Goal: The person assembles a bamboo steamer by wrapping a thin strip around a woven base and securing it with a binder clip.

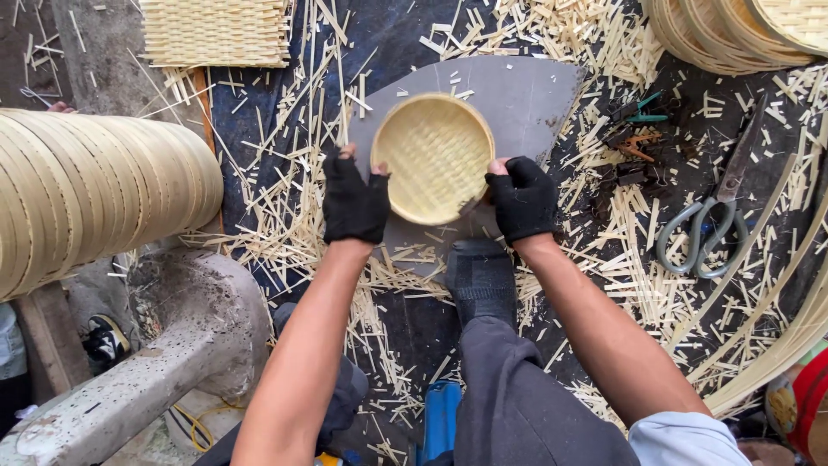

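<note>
Gripping a round woven bamboo tray [434,157] from both sides, the person works over a grey board [526,95] laid on a dark ground sheet [405,34]. The left hand [354,201], in a black fingerless glove, has its thumb and forefinger closed on the tray's left rim, bare fingertips showing at the edge. The right hand [520,197], gloved the same way, closes on the lower right rim; a dark sliver shows below it at the rim, too small to make out. The tray lies near the middle of the board, with the person's dark-socked foot [481,280] pressed on the board's near edge just below it. No packages, labels or signs can be made out anywhere. Pale bamboo offcuts [302,233] litter the sheet all around. To the left a long stack of bamboo hoops [95,194] lies on its side, cut off by the frame edge, above a rough concrete ledge [172,345]. A flat woven bamboo mat [216,33] is cropped at the top, and stacked woven trays [733,30] are cropped at the top right corner. Large shears with grey-green handles [711,220] lie well to the right, near a small dark tool with green grips [640,110], hard to identify. Long bent bamboo strips [780,341] curve out of view at the right.
</note>
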